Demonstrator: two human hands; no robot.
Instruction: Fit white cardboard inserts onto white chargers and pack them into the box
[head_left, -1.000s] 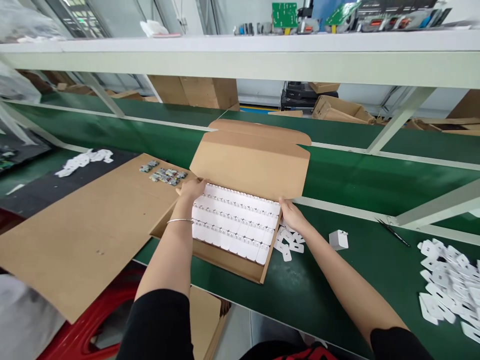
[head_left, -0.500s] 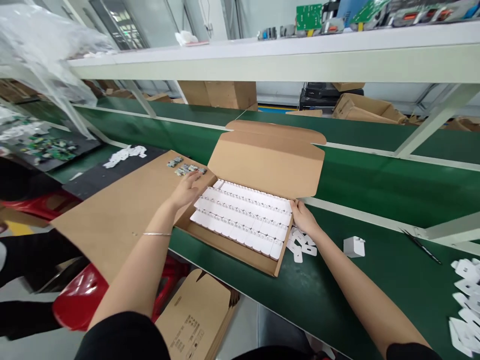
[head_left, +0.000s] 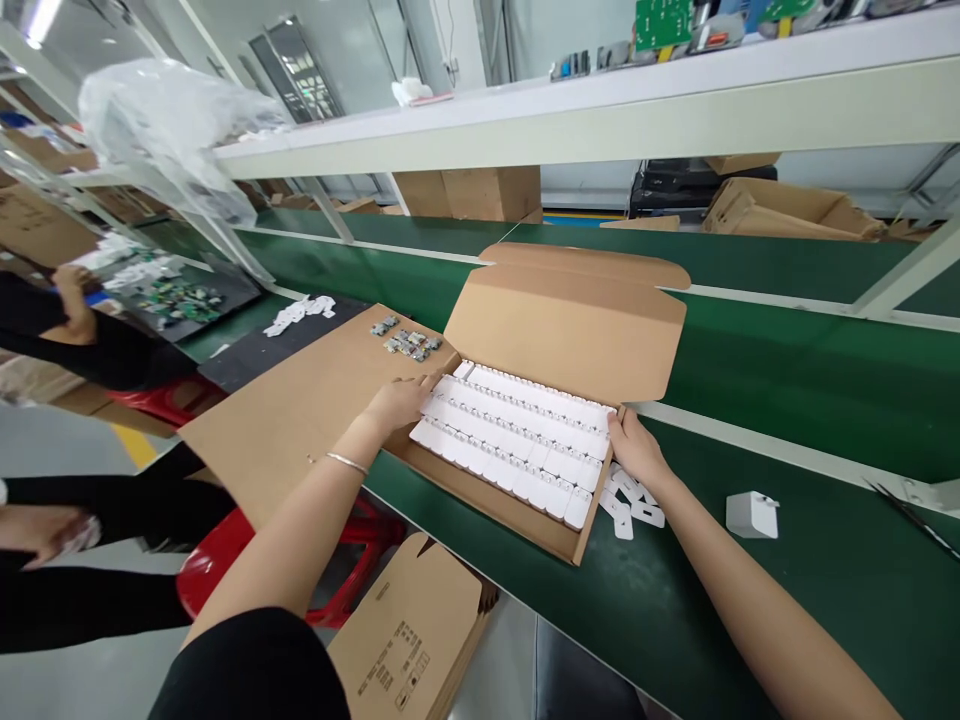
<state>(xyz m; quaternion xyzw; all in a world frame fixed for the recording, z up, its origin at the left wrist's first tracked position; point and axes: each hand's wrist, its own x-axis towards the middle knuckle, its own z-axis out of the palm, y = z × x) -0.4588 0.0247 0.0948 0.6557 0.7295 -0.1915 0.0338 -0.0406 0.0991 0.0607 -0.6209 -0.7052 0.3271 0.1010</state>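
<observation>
An open cardboard box sits at the bench's front edge with its lid raised behind it. Inside, white plastic housings lie in close rows. My left hand is at the box's left side, its fingers bent over that wall beside the housings; its thumb is hidden. On the opposite side, my right hand grips the right wall, fingers at the rim. Flat white plastic plates lie just below my right hand, and a single white housing stands farther right.
A large cardboard sheet to the left bears small metallic parts. Beyond it are white pieces on a dark mat. Flattened cartons and a red stool are below. A shelf spans the back. Co-workers sit at left.
My left hand has come down from near the small metallic parts onto the box's left wall. My right hand keeps its hold on the right wall. The view has turned left.
</observation>
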